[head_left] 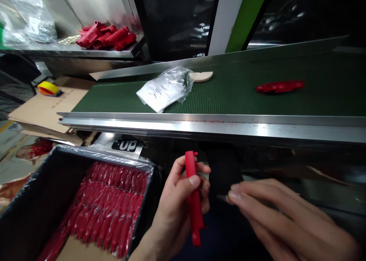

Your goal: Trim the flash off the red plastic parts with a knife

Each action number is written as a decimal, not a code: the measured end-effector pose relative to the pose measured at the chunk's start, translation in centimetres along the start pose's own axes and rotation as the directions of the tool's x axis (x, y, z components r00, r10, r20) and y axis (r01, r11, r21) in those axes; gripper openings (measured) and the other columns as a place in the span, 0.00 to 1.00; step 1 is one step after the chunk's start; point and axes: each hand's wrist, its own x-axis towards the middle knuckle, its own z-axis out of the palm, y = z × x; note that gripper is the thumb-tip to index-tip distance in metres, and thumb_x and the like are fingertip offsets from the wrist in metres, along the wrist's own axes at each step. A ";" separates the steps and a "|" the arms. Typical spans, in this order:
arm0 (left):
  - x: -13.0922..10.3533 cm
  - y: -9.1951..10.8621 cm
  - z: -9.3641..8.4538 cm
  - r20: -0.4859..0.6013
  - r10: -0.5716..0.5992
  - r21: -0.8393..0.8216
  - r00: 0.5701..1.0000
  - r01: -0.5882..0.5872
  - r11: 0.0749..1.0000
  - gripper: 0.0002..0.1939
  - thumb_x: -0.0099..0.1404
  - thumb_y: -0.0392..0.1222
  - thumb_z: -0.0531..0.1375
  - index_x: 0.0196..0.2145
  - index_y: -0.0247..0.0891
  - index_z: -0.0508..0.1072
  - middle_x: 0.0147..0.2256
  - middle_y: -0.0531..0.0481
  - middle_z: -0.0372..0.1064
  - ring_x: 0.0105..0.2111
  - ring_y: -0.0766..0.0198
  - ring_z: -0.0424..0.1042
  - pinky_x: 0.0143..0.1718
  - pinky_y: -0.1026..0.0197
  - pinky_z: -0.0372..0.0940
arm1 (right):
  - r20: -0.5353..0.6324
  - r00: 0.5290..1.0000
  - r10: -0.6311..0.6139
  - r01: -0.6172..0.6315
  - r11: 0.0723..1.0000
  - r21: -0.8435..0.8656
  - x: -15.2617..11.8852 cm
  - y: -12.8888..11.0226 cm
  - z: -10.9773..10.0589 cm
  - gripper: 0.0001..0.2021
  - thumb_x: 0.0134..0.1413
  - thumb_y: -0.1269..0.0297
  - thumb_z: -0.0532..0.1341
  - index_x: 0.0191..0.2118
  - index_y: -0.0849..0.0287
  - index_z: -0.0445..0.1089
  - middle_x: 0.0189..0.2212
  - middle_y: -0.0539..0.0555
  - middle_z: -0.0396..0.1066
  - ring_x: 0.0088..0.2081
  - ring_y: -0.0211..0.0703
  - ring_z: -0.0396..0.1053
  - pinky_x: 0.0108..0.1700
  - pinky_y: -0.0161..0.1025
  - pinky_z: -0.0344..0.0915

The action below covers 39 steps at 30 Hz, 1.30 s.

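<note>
My left hand [183, 192] is closed around a long red plastic part [193, 200], held nearly upright with its thumb across the front. To its right, my right hand [274, 211] pinches a small pointed metal blade [223, 197] between thumb and fingertips, its tip toward the red part but apart from it. The blade is blurred, and its handle is hidden by the fingers. Beyond both hands, another red plastic part [280, 86] lies on the green conveyor belt [228, 100].
A black bin [25, 200] at lower left holds rows of wrapped red parts. On the belt lie a labelled plastic bag [162, 89] and a beige half-round piece [201, 76]. Red parts [105, 36] are heaped on a metal shelf. Cardboard sheets [51, 104] carry a tape roll [49, 89].
</note>
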 end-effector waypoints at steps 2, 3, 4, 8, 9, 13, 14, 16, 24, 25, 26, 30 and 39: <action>-0.4 -0.3 0.0 0.027 0.014 0.125 1.000 -0.017 0.992 0.14 0.63 0.39 0.64 0.45 0.40 0.65 0.41 0.50 0.65 0.25 0.76 0.62 0.22 0.72 0.58 | -0.010 1.000 -0.007 0.007 0.999 -0.046 0.4 0.5 0.1 0.21 0.56 0.83 0.56 0.53 0.60 0.70 0.47 0.57 0.69 0.50 0.42 0.67 0.50 0.41 0.65; -0.6 -0.5 0.0 0.040 0.014 0.166 0.999 -0.021 0.986 0.16 0.62 0.40 0.66 0.45 0.41 0.65 0.40 0.51 0.65 0.23 0.77 0.61 0.21 0.72 0.58 | -0.001 1.000 -0.016 0.016 0.998 -0.068 0.7 0.6 0.2 0.22 0.57 0.83 0.56 0.54 0.60 0.69 0.48 0.58 0.68 0.50 0.43 0.66 0.49 0.42 0.64; -0.8 -0.6 0.0 0.049 0.008 0.189 0.999 -0.017 0.982 0.17 0.61 0.41 0.67 0.44 0.41 0.65 0.40 0.51 0.65 0.23 0.78 0.61 0.21 0.73 0.58 | 0.008 1.000 -0.028 0.029 0.995 -0.091 1.0 0.7 0.2 0.22 0.57 0.82 0.56 0.55 0.60 0.69 0.48 0.58 0.68 0.49 0.43 0.66 0.48 0.42 0.64; -1.6 -0.7 0.2 0.039 -0.017 0.181 0.999 0.010 0.983 0.21 0.58 0.44 0.70 0.45 0.42 0.65 0.38 0.52 0.66 0.23 0.78 0.60 0.21 0.74 0.58 | -0.004 0.998 -0.060 0.059 0.983 -0.172 2.1 0.8 0.4 0.21 0.58 0.81 0.56 0.56 0.59 0.69 0.46 0.58 0.70 0.46 0.46 0.67 0.44 0.44 0.64; -1.7 -0.7 0.3 0.041 -0.021 0.179 0.999 0.014 0.984 0.21 0.58 0.45 0.70 0.45 0.43 0.66 0.38 0.53 0.66 0.23 0.78 0.60 0.21 0.74 0.58 | -0.004 0.998 -0.065 0.063 0.982 -0.179 2.2 0.8 0.4 0.21 0.59 0.80 0.56 0.56 0.60 0.68 0.46 0.58 0.70 0.45 0.47 0.67 0.43 0.45 0.64; -1.9 -0.6 0.5 0.037 -0.029 0.188 0.999 0.021 0.982 0.22 0.57 0.45 0.70 0.45 0.43 0.66 0.38 0.52 0.66 0.23 0.78 0.61 0.22 0.74 0.58 | -0.012 0.997 -0.074 0.071 0.984 -0.166 2.3 0.7 0.5 0.20 0.58 0.80 0.56 0.55 0.60 0.68 0.46 0.59 0.71 0.44 0.49 0.68 0.41 0.46 0.64; -1.9 -0.6 0.4 0.039 -0.026 0.193 0.999 0.018 0.981 0.22 0.57 0.45 0.70 0.45 0.43 0.66 0.38 0.52 0.67 0.23 0.78 0.61 0.22 0.74 0.58 | -0.026 0.997 -0.076 0.070 0.984 -0.164 2.2 0.7 0.5 0.20 0.58 0.80 0.56 0.55 0.60 0.68 0.45 0.59 0.71 0.44 0.49 0.68 0.42 0.46 0.64; -1.9 -0.6 0.3 0.057 -0.018 0.209 0.998 0.006 0.978 0.20 0.59 0.45 0.69 0.45 0.42 0.66 0.39 0.52 0.67 0.22 0.79 0.61 0.21 0.74 0.59 | -0.023 0.997 -0.079 0.074 0.984 -0.164 2.0 0.7 0.5 0.21 0.58 0.81 0.56 0.55 0.60 0.69 0.45 0.58 0.71 0.44 0.48 0.68 0.42 0.46 0.64; -1.7 -0.9 -0.5 0.184 -0.052 0.177 0.981 0.019 0.984 0.18 0.61 0.47 0.67 0.43 0.42 0.64 0.38 0.53 0.66 0.21 0.79 0.62 0.21 0.75 0.60 | -0.080 0.995 -0.052 0.037 0.983 -0.182 1.9 2.3 0.2 0.20 0.57 0.83 0.59 0.54 0.62 0.70 0.44 0.58 0.71 0.44 0.45 0.68 0.43 0.44 0.64; -1.7 -0.9 -0.5 0.197 -0.050 0.170 0.979 0.017 0.985 0.17 0.62 0.46 0.67 0.43 0.42 0.64 0.38 0.54 0.66 0.21 0.80 0.62 0.21 0.75 0.60 | -0.102 0.994 -0.025 0.006 0.984 -0.175 1.9 2.5 0.1 0.21 0.57 0.83 0.59 0.54 0.62 0.71 0.44 0.58 0.71 0.44 0.43 0.68 0.44 0.43 0.65; -1.7 -1.0 -0.6 0.206 -0.049 0.162 0.977 0.015 0.987 0.17 0.62 0.46 0.67 0.43 0.43 0.64 0.38 0.54 0.65 0.22 0.79 0.62 0.21 0.76 0.60 | -0.114 0.994 0.002 -0.020 0.988 -0.154 1.8 2.5 0.0 0.21 0.56 0.84 0.59 0.54 0.62 0.71 0.44 0.58 0.70 0.44 0.42 0.68 0.45 0.42 0.65; -1.6 -1.1 -0.7 0.237 -0.046 0.101 0.970 0.022 0.995 0.15 0.64 0.44 0.65 0.44 0.43 0.65 0.40 0.53 0.66 0.22 0.79 0.64 0.21 0.76 0.61 | -0.051 0.999 -0.002 -0.001 0.998 -0.062 1.7 1.7 -0.2 0.20 0.58 0.83 0.57 0.54 0.63 0.71 0.45 0.59 0.70 0.47 0.41 0.67 0.46 0.40 0.66; -1.9 -0.4 -0.2 0.341 -0.165 -0.113 0.925 0.214 0.970 0.15 0.64 0.41 0.64 0.48 0.45 0.68 0.40 0.50 0.64 0.23 0.78 0.63 0.23 0.76 0.60 | -0.051 0.999 -0.001 0.002 1.000 0.007 1.7 0.3 0.4 0.18 0.58 0.82 0.56 0.52 0.62 0.72 0.44 0.58 0.70 0.46 0.39 0.68 0.44 0.37 0.68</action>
